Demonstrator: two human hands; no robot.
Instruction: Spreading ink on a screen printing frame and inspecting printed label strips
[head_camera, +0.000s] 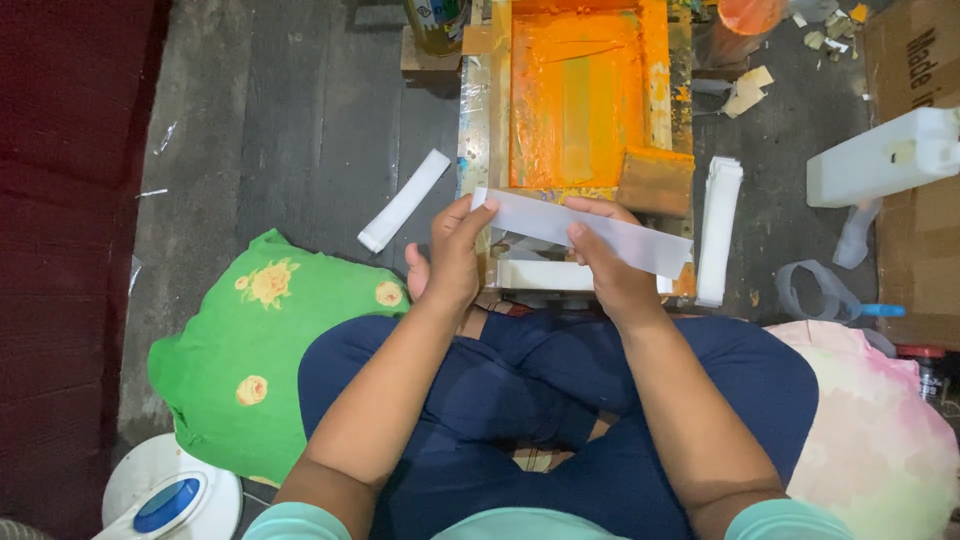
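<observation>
while you sit cross-legged on the floor, your left hand and your right hand hold together one long white strip, each hand pinched on it: the left at its left end with thumb on top, the right nearer the middle. the hands are apart from each other, and the strip hangs in the air between them, tilted down to your right, just in front of the printing frame.

i judge that you are at the step of taking a blank strip and bringing it to the frame. the next move would call for laying it flat and straight under the screen, with clean fingers, because the orange ink is wet-looking and close.

the frame acts like a shallow tray: inside it lies orange ink, spread over most of the bottom, and a wooden squeegee rests at its near right corner. under the frame another white strip lies on the base. a stack of white strips lies just right of the frame, and one single strip lies on the floor to the left. a white jerrycan lies on its side far right; what is in it i cannot tell. a green cloth is beside your left knee.
</observation>
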